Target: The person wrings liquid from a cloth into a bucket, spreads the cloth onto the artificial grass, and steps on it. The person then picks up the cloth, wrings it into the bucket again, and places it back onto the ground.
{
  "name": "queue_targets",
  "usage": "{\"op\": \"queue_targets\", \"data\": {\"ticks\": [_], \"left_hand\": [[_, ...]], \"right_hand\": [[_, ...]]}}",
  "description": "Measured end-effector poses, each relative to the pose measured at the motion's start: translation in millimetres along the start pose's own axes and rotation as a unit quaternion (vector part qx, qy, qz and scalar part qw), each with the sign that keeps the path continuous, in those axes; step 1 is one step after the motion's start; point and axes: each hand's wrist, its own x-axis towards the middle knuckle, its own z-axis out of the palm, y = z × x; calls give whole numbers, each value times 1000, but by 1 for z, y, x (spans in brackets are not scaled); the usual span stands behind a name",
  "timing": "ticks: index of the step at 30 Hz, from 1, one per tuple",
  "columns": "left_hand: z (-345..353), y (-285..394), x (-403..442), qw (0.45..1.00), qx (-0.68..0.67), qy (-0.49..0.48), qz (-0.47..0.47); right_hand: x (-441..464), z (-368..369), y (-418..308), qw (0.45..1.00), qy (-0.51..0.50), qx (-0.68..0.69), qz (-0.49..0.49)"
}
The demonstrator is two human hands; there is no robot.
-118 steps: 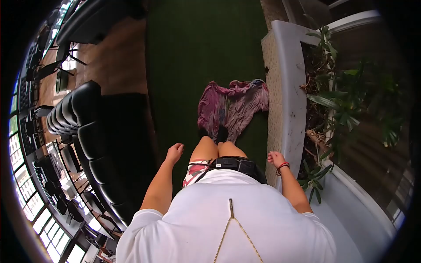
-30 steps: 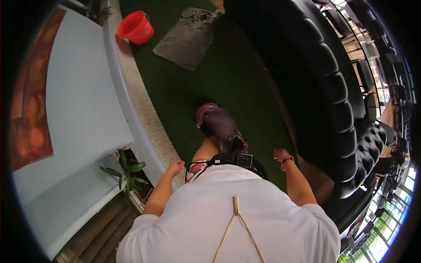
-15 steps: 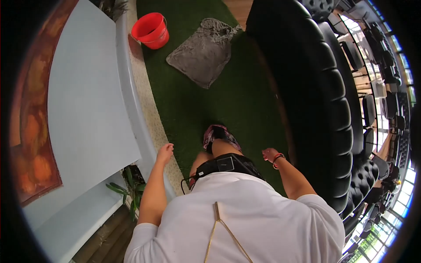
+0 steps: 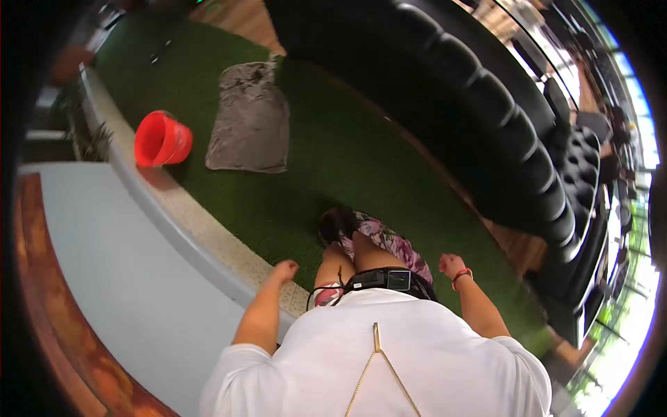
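Observation:
My left hand (image 4: 285, 270) hangs low in front of my body, over the speckled ledge (image 4: 201, 233), its fingers curled closed with nothing visible in them. Over the green carpet (image 4: 396, 184) is my right hand (image 4: 451, 265), also loosely closed and holding nothing I can see; a red band circles its wrist. Neither hand touches an object. Ahead on the carpet lies a grey cloth (image 4: 250, 125), spread mostly flat and bunched at its far end. Beside it, close to the ledge, stands a red bucket (image 4: 164, 140) with a handle.
A long black tufted sofa (image 4: 431, 90) curves along the right side. To the left a grey-white panel (image 4: 132, 271) with an orange-brown painted edge (image 4: 76, 326) borders the ledge. Wooden flooring (image 4: 240, 21) shows at the far end. Chairs and bright windows fill the far right.
My view has turned to the right, so the bucket and cloth now appear farther left and rotated. My legs have shifted in a step. Both hands stay low and closed.

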Motion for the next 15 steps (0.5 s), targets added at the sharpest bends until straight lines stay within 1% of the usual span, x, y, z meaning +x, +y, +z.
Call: {"op": "queue_targets", "data": {"ticks": [1, 2, 3, 4, 5, 6, 7, 8, 9, 10, 11, 12, 13, 14, 15], "left_hand": [[-22, -5, 29, 992, 122, -30, 9], [-38, -20, 64, 966, 247, -28, 64], [-73, 6, 60, 979, 202, 28, -3], [-101, 37, 50, 972, 176, 155, -6], [-121, 59, 54, 959, 100, 264, 8], [-138, 93, 45, 947, -6, 316, 53], [-150, 113, 56, 921, -318, 221, 43], [-158, 144, 52, 934, -282, 205, 77], [-158, 172, 45, 946, -245, 184, 104], [-155, 182, 56, 964, -87, 186, 170], [-141, 202, 59, 964, 22, 184, 193], [-130, 217, 56, 951, 143, 177, 211], [-120, 236, 55, 921, 267, 163, 232], [-109, 252, 57, 935, 265, 95, 217], [-90, 279, 45, 935, 281, 31, 216]], "right_hand": [[-25, -1, 23, 999, 13, 25, 30], [-48, 1, 46, 998, 3, -14, 57], [-65, 5, 65, 996, -7, -48, 78], [-78, 9, 83, 992, -19, -80, 96], [-88, 13, 101, 992, -10, -62, 111], [-91, 19, 119, 991, 0, -42, 124], [-92, 30, 141, 990, 10, -19, 138], [-89, 47, 161, 987, 44, 97, 123], [-92, 63, 187, 976, 39, 175, 124], [-108, 75, 177, 959, 31, 250, 130], [-109, 69, 165, 939, 29, 320, 121], [-109, 83, 179, 936, 34, 328, 119], [-117, 104, 192, 919, 56, 366, 133], [-132, 129, 197, 899, 81, 403, 149], [-141, 144, 204, 879, 111, 435, 162]]}}
